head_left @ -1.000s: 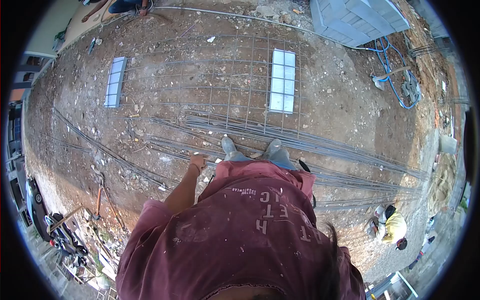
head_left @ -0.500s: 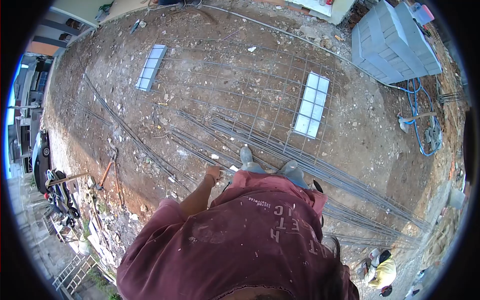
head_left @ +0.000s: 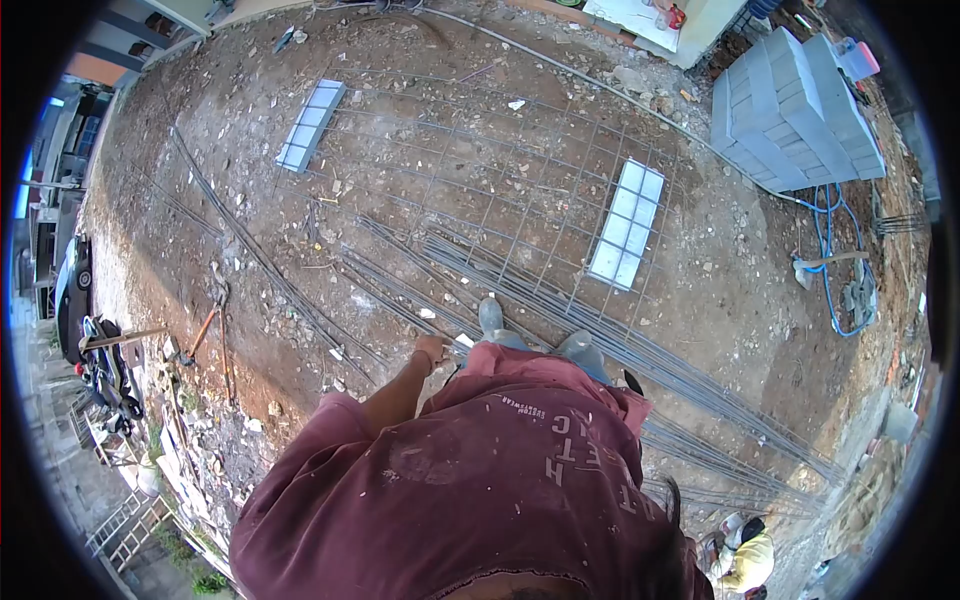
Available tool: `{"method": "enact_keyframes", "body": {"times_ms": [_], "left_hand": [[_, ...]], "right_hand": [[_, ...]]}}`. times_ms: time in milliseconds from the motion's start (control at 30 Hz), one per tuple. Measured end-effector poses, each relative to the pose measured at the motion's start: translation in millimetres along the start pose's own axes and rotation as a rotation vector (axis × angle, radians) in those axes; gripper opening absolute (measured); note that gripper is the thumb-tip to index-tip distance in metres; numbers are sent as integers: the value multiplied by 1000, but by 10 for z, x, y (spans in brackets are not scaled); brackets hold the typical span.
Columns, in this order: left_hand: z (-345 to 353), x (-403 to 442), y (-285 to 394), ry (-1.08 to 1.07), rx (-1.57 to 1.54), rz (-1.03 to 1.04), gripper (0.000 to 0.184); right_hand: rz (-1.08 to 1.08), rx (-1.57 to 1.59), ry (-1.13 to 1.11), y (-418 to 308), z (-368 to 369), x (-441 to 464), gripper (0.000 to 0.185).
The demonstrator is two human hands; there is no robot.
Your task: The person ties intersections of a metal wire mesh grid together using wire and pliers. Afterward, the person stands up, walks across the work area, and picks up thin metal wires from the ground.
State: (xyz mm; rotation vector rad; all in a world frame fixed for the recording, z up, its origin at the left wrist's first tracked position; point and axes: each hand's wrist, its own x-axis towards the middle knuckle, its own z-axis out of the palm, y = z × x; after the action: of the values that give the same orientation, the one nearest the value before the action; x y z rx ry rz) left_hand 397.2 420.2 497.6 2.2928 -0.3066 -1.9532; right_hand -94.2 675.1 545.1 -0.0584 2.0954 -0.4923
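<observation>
My left hand (head_left: 432, 350) hangs by my left hip, its fingers curled; whatever they may hold is too small to make out. Below it are thin steel bars and white scraps on the soil. My right hand is out of sight. Just beyond my boots (head_left: 490, 315) a bundle of long steel bars (head_left: 640, 350) runs off to the right. Past it, a wire-like grid of bars (head_left: 480, 180) is laid out, crossing a light block slab (head_left: 628, 225) on the right and another slab (head_left: 311, 126) on the left.
Grey blocks are stacked (head_left: 775, 115) at the upper right, beside a blue hose (head_left: 825, 265) and a hoe (head_left: 835, 261). At the lower right a person in yellow (head_left: 748, 562) crouches. Orange-handled cutters (head_left: 203, 333) lie left, near a parked motorcycle (head_left: 105, 375).
The view has swung, so the grid and block stack sit further right and lower. The person at the top left has left the view. My left hand keeps much the same pose.
</observation>
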Motion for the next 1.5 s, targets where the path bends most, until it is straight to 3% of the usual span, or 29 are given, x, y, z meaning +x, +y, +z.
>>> {"method": "enact_keyframes", "body": {"times_ms": [233,400,467,500,533,567,600,700,800,867,900,1033,1067,1367,1500], "left_hand": [[-507,295,-195,-34,150,29,33],[-610,579,35,-38,8,-36,32],[-635,884,94,-24,138,45,44],[-603,850,207,-16,57,36,44],[-634,918,296,-74,170,88,42],[-615,915,438,-59,18,6,40],[-720,1205,420,-192,215,163,36],[-655,1178,809,-123,99,115,22],[-1020,2680,545,-299,399,657,24],[-793,1849,937,-142,155,283,24],[-584,990,1312,-36,7,119,24],[-768,1241,1128,-153,-9,153,42],[-782,1291,1057,-86,21,126,43],[-964,975,-38,11,204,-4,34],[-590,638,-139,66,243,-48,33]], "right_hand": [[14,0,-7,78,240,-293,28],[35,9,12,169,400,-685,28],[61,19,33,212,455,-885,28],[78,26,46,264,463,-973,27],[98,30,56,302,473,-1062,27],[115,34,66,306,491,-1159,27],[135,37,75,347,491,-1252,27],[169,42,97,447,512,-1432,27],[182,47,111,442,527,-1526,27],[178,51,117,439,528,-1495,27],[170,52,117,450,520,-1452,27],[141,61,112,315,533,-1328,27],[134,61,108,276,516,-1290,26],[109,89,64,205,245,-796,26],[130,88,41,302,-85,-410,26]]}}
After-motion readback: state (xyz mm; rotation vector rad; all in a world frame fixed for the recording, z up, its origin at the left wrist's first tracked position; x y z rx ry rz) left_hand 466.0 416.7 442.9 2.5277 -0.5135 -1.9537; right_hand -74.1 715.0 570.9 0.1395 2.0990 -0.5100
